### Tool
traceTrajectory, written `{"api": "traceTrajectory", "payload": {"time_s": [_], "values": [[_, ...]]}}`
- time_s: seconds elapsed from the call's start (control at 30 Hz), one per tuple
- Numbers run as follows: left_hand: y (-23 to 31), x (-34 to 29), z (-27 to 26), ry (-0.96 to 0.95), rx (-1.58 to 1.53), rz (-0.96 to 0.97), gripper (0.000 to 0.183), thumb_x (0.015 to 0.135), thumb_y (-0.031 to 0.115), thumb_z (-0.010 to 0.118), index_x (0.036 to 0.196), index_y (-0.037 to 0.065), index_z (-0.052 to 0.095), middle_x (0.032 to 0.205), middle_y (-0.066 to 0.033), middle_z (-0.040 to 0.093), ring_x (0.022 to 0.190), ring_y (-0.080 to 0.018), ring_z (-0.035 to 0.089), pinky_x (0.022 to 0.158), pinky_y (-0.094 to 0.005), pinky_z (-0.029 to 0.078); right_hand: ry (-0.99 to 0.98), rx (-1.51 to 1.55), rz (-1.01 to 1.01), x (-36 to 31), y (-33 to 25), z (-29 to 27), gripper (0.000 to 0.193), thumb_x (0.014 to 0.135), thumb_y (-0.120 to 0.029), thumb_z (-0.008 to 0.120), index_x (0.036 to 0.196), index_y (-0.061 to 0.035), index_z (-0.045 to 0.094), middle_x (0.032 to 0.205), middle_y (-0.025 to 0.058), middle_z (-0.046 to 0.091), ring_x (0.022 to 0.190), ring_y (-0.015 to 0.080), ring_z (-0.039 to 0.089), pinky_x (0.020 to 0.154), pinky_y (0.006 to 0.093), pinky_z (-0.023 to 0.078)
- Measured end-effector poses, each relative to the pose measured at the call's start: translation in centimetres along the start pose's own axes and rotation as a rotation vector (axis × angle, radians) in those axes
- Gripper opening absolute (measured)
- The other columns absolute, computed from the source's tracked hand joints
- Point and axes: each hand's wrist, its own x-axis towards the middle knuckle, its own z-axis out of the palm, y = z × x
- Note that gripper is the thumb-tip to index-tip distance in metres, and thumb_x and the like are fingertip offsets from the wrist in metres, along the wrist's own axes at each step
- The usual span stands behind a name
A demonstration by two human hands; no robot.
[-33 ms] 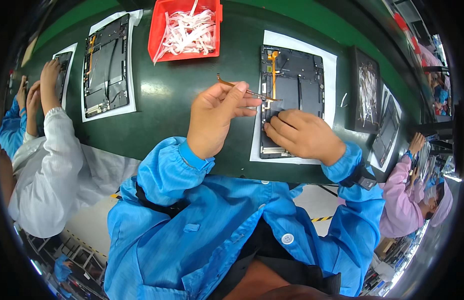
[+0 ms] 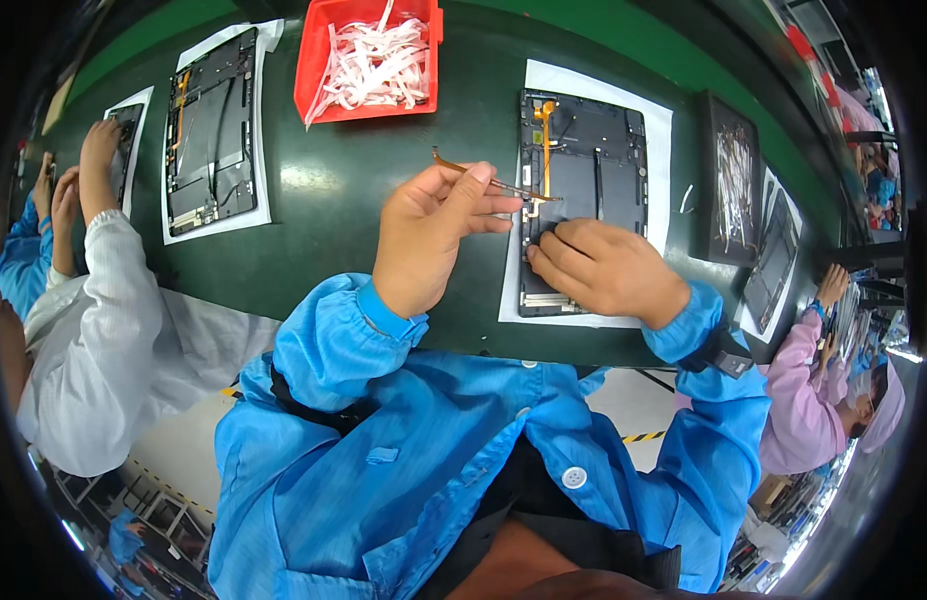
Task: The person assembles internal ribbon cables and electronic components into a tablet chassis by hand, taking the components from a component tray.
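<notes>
Between the thumb and fingers of my left hand (image 2: 430, 225) is a thin brown flex cable (image 2: 451, 165). One end sticks up past the thumb; the other reaches over the left edge of a black device housing (image 2: 623, 135). That housing lies on a white sheet (image 2: 660, 150), with an orange flex cable (image 2: 547, 150) and a black cable (image 2: 598, 185) inside it. My right hand (image 2: 608, 270) rests on the housing's lower part, fingers curled and pressed together near its left edge. Whatever lies under those fingertips is hidden.
A red bin (image 2: 438, 60) of white strips stands at the back. Right of the housing is a black tray (image 2: 711, 190) with thin strips. Another housing (image 2: 213, 130) lies to the left. Co-workers sit either side, a white sleeve (image 2: 123, 270) left and a pink sleeve (image 2: 793, 370) right.
</notes>
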Motion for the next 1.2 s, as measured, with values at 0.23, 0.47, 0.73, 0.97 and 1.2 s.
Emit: {"api": "traceTrajectory", "payload": {"time_s": [0.23,0.47,0.73,0.97,1.2], "values": [[0.7,-0.1,0.3,0.021,-0.014,-0.021,0.024,0.107,0.024,0.061,0.112,0.000,0.063,0.111,-0.0165,0.070,0.098,-0.0272,0.075,0.080,-0.0356,0.062,0.098,-0.037,-0.022,-0.2,-0.1,0.5,0.026,0.079,-0.010,0.071,0.103,-0.0015,0.070,0.101,0.0089,0.068,0.097,0.0249,0.070,0.084,0.0349,0.059],[0.5,-0.3,0.1,0.008,0.006,0.005,0.025,0.106,0.025,0.062,0.111,0.000,0.063,0.112,-0.0181,0.071,0.095,-0.0263,0.076,0.078,-0.0344,0.062,0.332,0.257,0.476,-0.7,-0.7,-0.9,0.027,0.080,-0.008,0.081,0.104,-0.0022,0.070,0.105,0.0123,0.069,0.087,0.0248,0.070,0.072,0.0358,0.058],[0.0,-2.0,1.5,-0.137,0.103,0.053,0.024,0.107,0.019,0.059,0.116,-0.003,0.065,0.113,-0.0197,0.072,0.094,-0.0266,0.076,0.078,-0.0347,0.063,0.277,1.219,1.046,0.6,-2.9,-0.7,0.023,0.093,-0.016,0.079,0.109,-0.0004,0.073,0.086,0.0023,0.070,0.074,0.0069,0.061,0.066,0.0227,0.049],[-0.9,-3.4,0.3,-0.316,0.232,-0.022,0.017,0.103,0.009,0.064,0.113,-0.005,0.067,0.109,-0.0149,0.072,0.097,-0.0222,0.074,0.079,-0.0330,0.061,0.286,1.255,0.974,-0.8,-1.0,-2.8,0.015,0.097,-0.016,0.075,0.101,-0.0008,0.074,0.082,-0.0032,0.067,0.077,0.0029,0.058,0.068,0.0218,0.048],[-1.4,-5.1,1.5,-0.402,0.508,-0.161,0.019,0.103,0.011,0.065,0.114,-0.004,0.068,0.103,-0.0099,0.072,0.094,-0.0154,0.070,0.077,-0.0281,0.057,0.461,1.532,0.966,-0.4,-3.2,-2.3,0.020,0.095,-0.015,0.077,0.106,0.0001,0.072,0.096,-0.0008,0.068,0.076,0.0039,0.060,0.068,0.0206,0.049]]}}
